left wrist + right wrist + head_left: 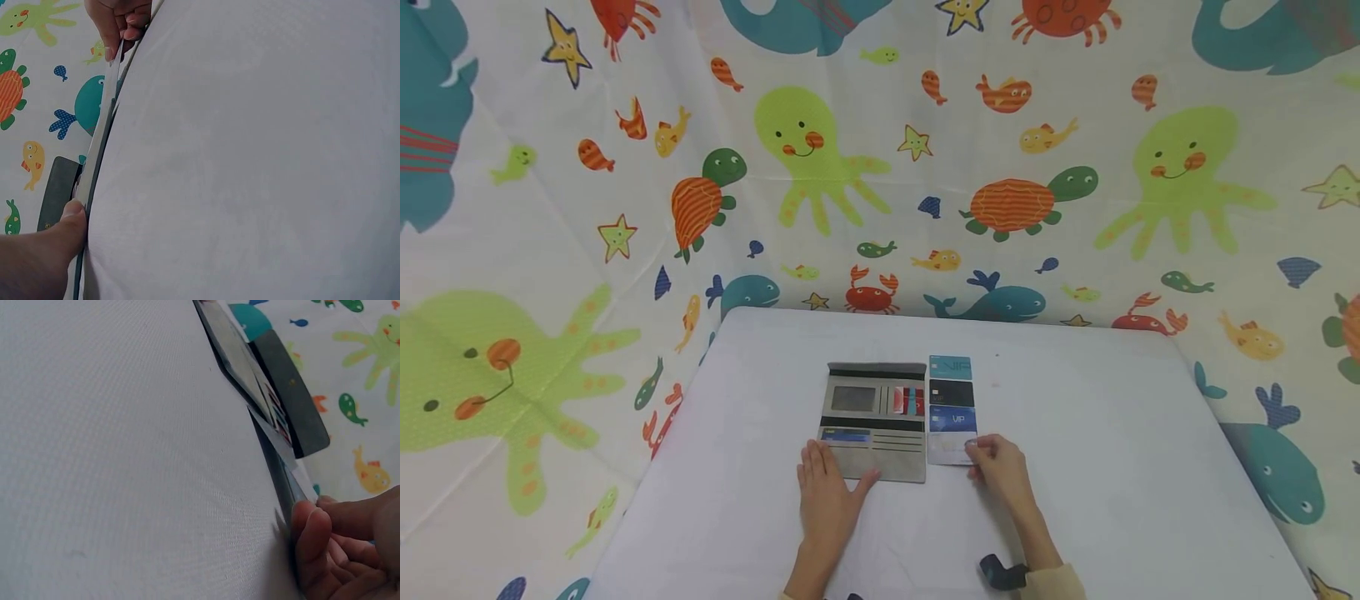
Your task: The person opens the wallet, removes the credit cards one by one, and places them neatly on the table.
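A grey long wallet [898, 468] lies unfolded on the white table. Its upper part has a dark window and red-and-blue cards [910, 402]; a blue card [847, 435] sits in a lower slot. My left hand [829, 502] rests on the wallet's lower left corner, fingers extended, thumb [74, 215] on its near edge. Right of the wallet runs a column of cards: teal [950, 367], black [951, 393], blue [952, 419] and a pale card [947, 450] lowest. Between thumb and fingers, my right hand [1002, 473] pinches the pale card's right edge.
The white table [1112, 467] spreads out on both sides of the wallet. A curtain [865, 225] printed with sea animals hangs behind it and down the sides. Around my right wrist is a black strap with a camera [1002, 573].
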Demonstrator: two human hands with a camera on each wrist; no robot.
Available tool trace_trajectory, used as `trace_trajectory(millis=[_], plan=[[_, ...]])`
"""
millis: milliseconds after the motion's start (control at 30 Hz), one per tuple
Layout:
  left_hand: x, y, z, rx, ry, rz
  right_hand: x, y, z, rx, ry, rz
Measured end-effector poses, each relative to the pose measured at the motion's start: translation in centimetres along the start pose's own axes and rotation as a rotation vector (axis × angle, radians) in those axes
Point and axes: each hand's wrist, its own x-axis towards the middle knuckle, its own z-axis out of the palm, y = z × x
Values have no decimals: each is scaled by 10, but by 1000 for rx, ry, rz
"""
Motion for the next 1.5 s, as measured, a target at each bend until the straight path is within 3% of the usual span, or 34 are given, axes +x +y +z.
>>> trace_trajectory(millis=[767, 1000, 1300, 1500], plan=[[2, -2, 1, 6, -1, 11, -5, -12, 2, -172, 82, 18], [3, -3, -4, -45, 12, 31, -7, -14, 1, -184, 79, -10], [4, -5, -5, -89, 8, -5, -6, -13, 2, -185, 82, -40], [3, -7, -5, -72, 4, -5, -1, -11, 7, -233, 167, -127]])
